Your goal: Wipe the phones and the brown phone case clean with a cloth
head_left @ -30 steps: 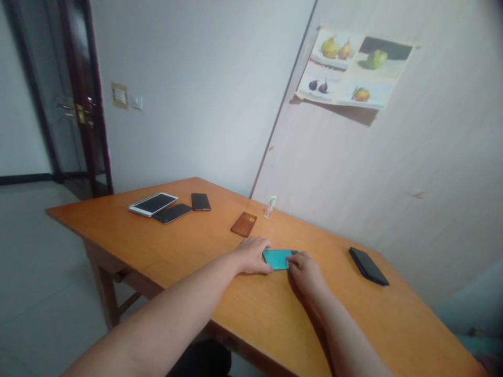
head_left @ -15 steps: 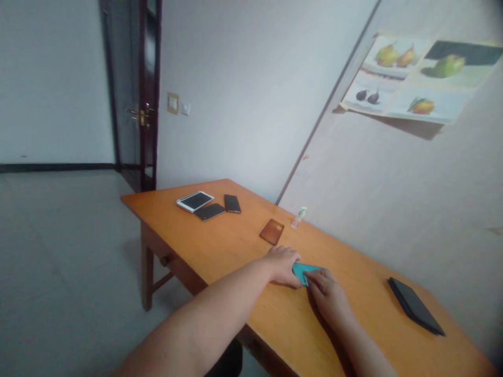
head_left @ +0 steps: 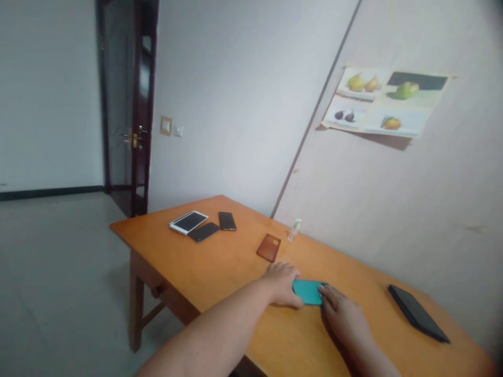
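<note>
My left hand (head_left: 282,283) grips the left end of a flat teal phone case (head_left: 307,292), which lies at or just above the tabletop. Whether a phone sits inside it I cannot tell, though a dark edge shows at its upper right. The fingers of my right hand (head_left: 342,310) are bent and pressed together at the case's right end. Something small and pale shows at those fingertips, too small to name. Just beyond my left hand lies a brown phone case (head_left: 269,247), with a small clear bottle (head_left: 294,230) behind it near the wall.
On the wooden table (head_left: 231,272), a white-framed tablet (head_left: 188,222) and two dark phones, one flat (head_left: 205,231) and one farther right (head_left: 227,221), lie at the far left. A black folded case (head_left: 418,313) rests at right. The wall (head_left: 393,209) borders the back edge.
My right fingers have moved from the middle of the teal case to its right end, uncovering more of its surface. My left hand keeps its hold. The camera view has tilted up slightly.
</note>
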`<state>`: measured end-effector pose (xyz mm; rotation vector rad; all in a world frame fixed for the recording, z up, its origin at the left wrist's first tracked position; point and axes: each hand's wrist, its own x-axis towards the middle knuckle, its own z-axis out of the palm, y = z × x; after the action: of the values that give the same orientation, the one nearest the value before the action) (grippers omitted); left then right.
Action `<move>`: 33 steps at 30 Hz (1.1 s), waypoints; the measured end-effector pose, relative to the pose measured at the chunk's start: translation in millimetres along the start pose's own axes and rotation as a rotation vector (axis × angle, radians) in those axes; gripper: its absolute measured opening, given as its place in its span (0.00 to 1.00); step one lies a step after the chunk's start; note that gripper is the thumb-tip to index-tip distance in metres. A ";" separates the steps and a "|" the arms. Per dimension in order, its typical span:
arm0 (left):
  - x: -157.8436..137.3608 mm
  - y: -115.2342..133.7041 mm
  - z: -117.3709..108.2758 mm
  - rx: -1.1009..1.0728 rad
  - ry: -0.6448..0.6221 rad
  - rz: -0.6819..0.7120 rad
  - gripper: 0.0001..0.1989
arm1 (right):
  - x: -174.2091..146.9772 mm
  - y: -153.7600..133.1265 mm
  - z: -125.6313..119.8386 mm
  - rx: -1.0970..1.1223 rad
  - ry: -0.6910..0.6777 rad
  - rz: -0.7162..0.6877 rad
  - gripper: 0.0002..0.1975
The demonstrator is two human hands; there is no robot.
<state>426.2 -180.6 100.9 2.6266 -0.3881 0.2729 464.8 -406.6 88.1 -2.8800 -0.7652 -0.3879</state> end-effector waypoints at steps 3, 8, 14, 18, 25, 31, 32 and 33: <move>-0.1 -0.9 0.3 -0.007 0.014 -0.005 0.32 | -7.6 -17.3 -5.4 0.084 -0.085 -0.069 0.25; -1.3 -0.7 -2.0 -0.020 0.011 0.003 0.28 | -7.9 -30.9 -9.5 0.129 -0.203 -0.049 0.26; 0.2 -2.5 -2.1 -0.008 -0.005 0.008 0.29 | -8.0 -24.0 -13.9 -0.005 -0.172 0.185 0.26; 1.2 -4.8 -0.4 -0.029 0.007 0.033 0.30 | -13.5 -44.7 -25.9 0.169 -0.303 -0.120 0.28; 0.2 -2.8 -1.8 -0.018 0.017 0.036 0.27 | 9.6 -22.9 -29.3 -0.015 -0.270 0.084 0.26; 0.3 -3.6 1.6 -0.039 0.028 0.034 0.25 | 3.5 -45.6 -19.3 0.200 -0.285 -0.157 0.26; 0.5 -3.9 2.1 -0.038 0.032 0.030 0.25 | 3.5 -45.1 -19.3 0.213 -0.287 -0.174 0.26; 0.7 -4.3 2.4 -0.035 0.032 0.026 0.26 | 4.7 -41.3 -19.3 0.200 -0.279 -0.148 0.26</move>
<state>428.5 -178.3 97.2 2.5813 -0.4134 0.3135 443.9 -372.6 110.6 -2.7269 -1.0015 0.0772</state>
